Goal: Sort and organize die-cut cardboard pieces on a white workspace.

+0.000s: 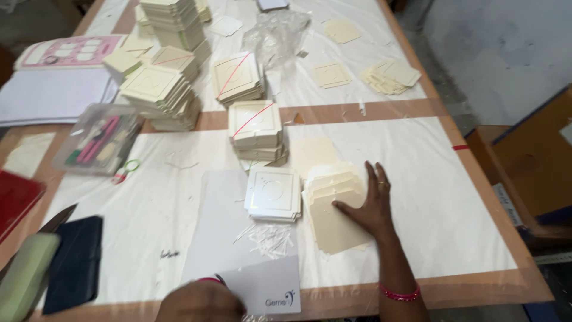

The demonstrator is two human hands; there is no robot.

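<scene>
Right hand (369, 206) lies open, flat on fanned cream cards (333, 209) at table centre; left hand (199, 301) at 6 o'clock, grip unclear. Pressing sideways could slide cards into white stack (273, 194) at 9 o'clock.

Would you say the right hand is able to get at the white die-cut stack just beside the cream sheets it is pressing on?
Probably yes. The right hand lies flat on the cream sheets, and the white die-cut stack sits right next to them with nothing in between.
</scene>
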